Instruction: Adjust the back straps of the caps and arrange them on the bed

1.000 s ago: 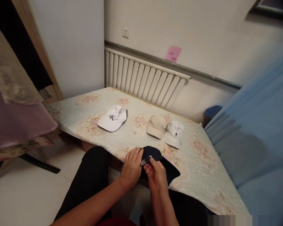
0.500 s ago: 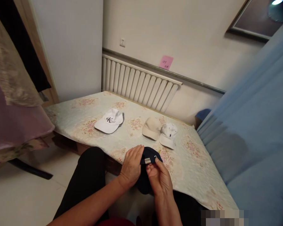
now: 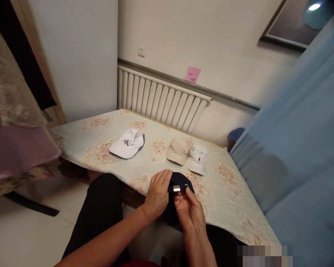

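Note:
A dark navy baseball cap (image 3: pixel 180 180) is held between my two hands over the near edge of the bed, its back strap and silver buckle (image 3: pixel 177 188) facing me. My left hand (image 3: pixel 159 191) is closed on the cap's left side, fingers laid over it. My right hand (image 3: pixel 190 207) pinches the strap by the small metal eyelet at the right. Farther off on the bed lie a white cap with black letters (image 3: pixel 128 144), a beige cap (image 3: pixel 177 151) and a white cap with a small dark emblem (image 3: pixel 197 159), the last two touching.
The caps rest on a floral bed cover (image 3: pixel 225 200). Behind it are a white radiator (image 3: pixel 161 98) and a pink note (image 3: pixel 192 75) on the wall. A blue curtain (image 3: pixel 295 141) hangs at the right; clothes (image 3: pixel 19 133) hang at the left.
The view has shifted slightly. Both hands keep hold of the navy cap, which has tilted a little so less of its lower part shows between my hands.

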Available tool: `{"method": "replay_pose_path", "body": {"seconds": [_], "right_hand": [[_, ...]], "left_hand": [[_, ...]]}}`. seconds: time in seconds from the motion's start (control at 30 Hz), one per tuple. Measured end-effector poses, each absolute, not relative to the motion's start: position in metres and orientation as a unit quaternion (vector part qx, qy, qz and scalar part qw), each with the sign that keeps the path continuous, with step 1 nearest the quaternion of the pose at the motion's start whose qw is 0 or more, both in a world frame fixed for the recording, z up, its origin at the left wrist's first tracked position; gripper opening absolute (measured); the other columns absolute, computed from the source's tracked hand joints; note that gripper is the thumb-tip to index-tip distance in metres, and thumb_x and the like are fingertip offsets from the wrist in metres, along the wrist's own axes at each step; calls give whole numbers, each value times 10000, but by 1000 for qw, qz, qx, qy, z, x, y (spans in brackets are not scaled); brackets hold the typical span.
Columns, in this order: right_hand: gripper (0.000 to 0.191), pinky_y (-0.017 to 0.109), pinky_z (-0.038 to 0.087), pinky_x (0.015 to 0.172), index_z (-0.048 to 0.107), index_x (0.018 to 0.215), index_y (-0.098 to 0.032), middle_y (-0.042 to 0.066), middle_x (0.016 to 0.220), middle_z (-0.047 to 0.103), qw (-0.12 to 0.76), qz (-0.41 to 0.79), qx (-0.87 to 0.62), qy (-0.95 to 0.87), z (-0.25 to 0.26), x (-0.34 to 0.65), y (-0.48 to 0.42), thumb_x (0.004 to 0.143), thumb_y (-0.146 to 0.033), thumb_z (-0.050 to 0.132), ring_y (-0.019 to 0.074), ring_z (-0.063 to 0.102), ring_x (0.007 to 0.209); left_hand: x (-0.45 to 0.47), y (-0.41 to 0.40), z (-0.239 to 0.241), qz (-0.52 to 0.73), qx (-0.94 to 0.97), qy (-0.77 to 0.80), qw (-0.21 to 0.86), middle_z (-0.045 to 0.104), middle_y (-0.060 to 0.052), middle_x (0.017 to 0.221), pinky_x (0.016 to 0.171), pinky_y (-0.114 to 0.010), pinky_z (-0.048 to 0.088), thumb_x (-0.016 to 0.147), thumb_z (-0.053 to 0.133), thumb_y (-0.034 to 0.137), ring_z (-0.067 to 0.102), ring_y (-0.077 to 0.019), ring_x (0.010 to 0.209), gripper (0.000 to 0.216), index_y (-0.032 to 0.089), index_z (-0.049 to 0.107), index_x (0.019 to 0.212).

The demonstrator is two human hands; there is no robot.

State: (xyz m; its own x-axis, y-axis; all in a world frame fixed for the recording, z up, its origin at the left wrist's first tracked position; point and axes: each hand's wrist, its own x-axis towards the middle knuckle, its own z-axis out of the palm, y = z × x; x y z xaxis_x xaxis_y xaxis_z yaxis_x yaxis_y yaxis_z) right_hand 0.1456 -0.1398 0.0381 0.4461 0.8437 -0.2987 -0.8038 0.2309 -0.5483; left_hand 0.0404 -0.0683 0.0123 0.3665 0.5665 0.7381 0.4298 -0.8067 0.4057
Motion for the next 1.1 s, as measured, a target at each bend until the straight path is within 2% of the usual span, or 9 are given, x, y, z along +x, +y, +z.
{"method": "replay_pose_path", "body": {"seconds": [0.23, 0.4, 0.43, 0.5, 0.6, 0.77, 0.93, 1.03, 1.1], "right_hand": [[173, 225, 491, 547, 645, 763, -182, -15, 720, 695, 794, 520, -314, -30, 40, 149, -147, 648, -107, 749, 104, 608, 591], [191, 223, 506, 537, 651, 786, -178, 2, 760, 703, 804, 510, -305, -26, 46, 150, -142, 646, -79, 736, 114, 621, 621], [191, 225, 513, 546, 650, 790, -177, 6, 764, 702, 805, 508, -303, -30, 45, 151, -139, 649, -80, 734, 117, 626, 634], [166, 230, 525, 563, 643, 772, -176, 3, 721, 690, 804, 510, -305, -33, 44, 152, -133, 657, -102, 737, 118, 627, 628], [154, 248, 544, 614, 632, 746, -186, -4, 703, 682, 805, 501, -315, -35, 42, 152, -124, 657, -143, 750, 123, 638, 642], [201, 338, 557, 769, 637, 741, -189, 11, 778, 707, 821, 464, -328, -64, 41, 151, -110, 606, -168, 785, 175, 671, 772], [206, 288, 546, 727, 634, 695, -174, -1, 677, 679, 819, 436, -363, -81, 40, 151, -100, 597, -242, 803, 162, 663, 710], [213, 265, 537, 708, 628, 716, -179, -7, 698, 687, 826, 412, -370, -100, 41, 153, -98, 625, -280, 793, 145, 660, 705], [218, 263, 532, 695, 622, 733, -183, -10, 701, 689, 827, 398, -379, -112, 40, 153, -96, 644, -299, 783, 142, 659, 693]], "left_hand": [[45, -70, 18, 463, 834, 288, 79, 547, -146, 1282, 1028, -502, 362, 783, 344, 36, 462, -260, 1227, 558, 129, 446, 1323], [32, -92, 25, 487, 826, 277, 61, 406, -179, 1395, 1062, -525, 319, 803, 403, 50, 311, -296, 1335, 587, 119, 334, 1382], [30, -99, 24, 499, 822, 266, 64, 404, -181, 1388, 1055, -527, 328, 825, 420, 77, 325, -297, 1323, 561, 135, 337, 1377], [27, -112, 21, 521, 821, 214, 96, 490, -174, 1273, 1017, -480, 387, 848, 450, 118, 432, -271, 1229, 495, 150, 382, 1337], [33, -120, 14, 485, 820, 187, 241, 549, -128, 1183, 966, -398, 450, 891, 430, 176, 512, -219, 1128, 363, 192, 464, 1252], [57, -99, 12, 456, 725, 276, 436, 507, -125, 1263, 1012, -405, 402, 927, 394, 311, 493, -213, 1160, 387, 190, 464, 1288], [78, -76, 31, 438, 612, 268, 602, 607, -76, 1022, 946, -357, 409, 890, 468, 416, 545, -196, 995, 329, 153, 622, 1013], [92, -70, 45, 431, 461, 230, 740, 626, -56, 822, 811, -315, 451, 864, 496, 491, 575, -177, 836, 392, 122, 621, 823], [102, -69, 53, 437, 352, 187, 806, 630, -48, 762, 782, -295, 457, 841, 550, 475, 587, -163, 790, 365, 119, 612, 792]]}}
